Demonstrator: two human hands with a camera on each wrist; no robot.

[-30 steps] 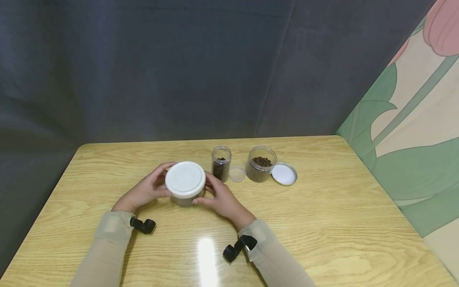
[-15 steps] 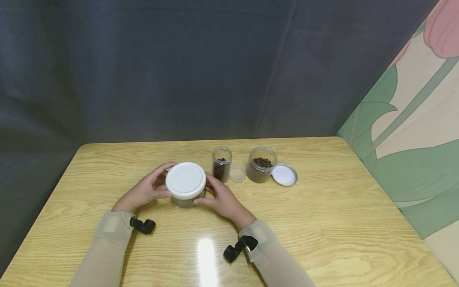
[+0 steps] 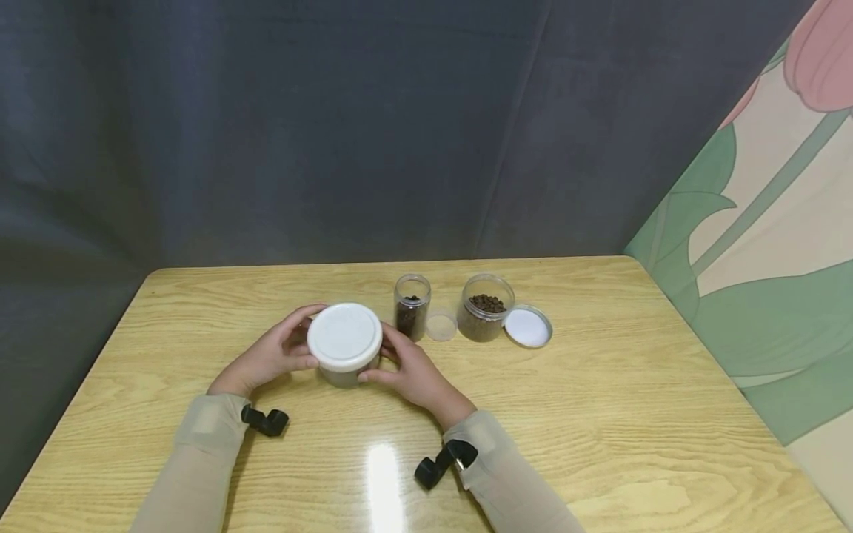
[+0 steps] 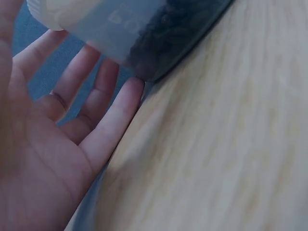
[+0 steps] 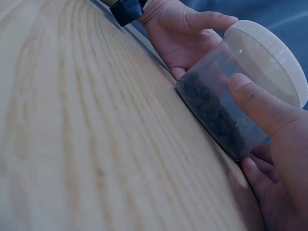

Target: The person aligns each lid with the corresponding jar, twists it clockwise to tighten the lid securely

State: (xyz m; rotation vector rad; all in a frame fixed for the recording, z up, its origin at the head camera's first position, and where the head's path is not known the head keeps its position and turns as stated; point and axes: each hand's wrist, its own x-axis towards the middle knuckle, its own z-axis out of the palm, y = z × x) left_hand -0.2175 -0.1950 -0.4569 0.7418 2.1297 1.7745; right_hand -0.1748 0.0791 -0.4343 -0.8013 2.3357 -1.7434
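A wide clear jar (image 5: 207, 72) with a white screw lid (image 3: 344, 334) stands upright on the table, left of centre in the head view. Dark brown pieces (image 5: 211, 115) fill its lower part. My left hand (image 3: 266, 357) holds it from the left, thumb at the lid's edge and fingertips against the side and base. From the right, my right hand (image 3: 416, 372) grips the jar body, its thumb (image 5: 248, 91) on the near wall and its fingers curled round behind. The far side of the jar is hidden in the head view.
Behind and to the right stand a slim lidless jar (image 3: 411, 318) of dark pieces and a wider open jar (image 3: 481, 326) of brown pieces. A small clear lid (image 3: 441, 324) and a silver-rimmed white lid (image 3: 528, 326) lie beside them. A dark curtain (image 3: 373, 133) hangs behind the table.
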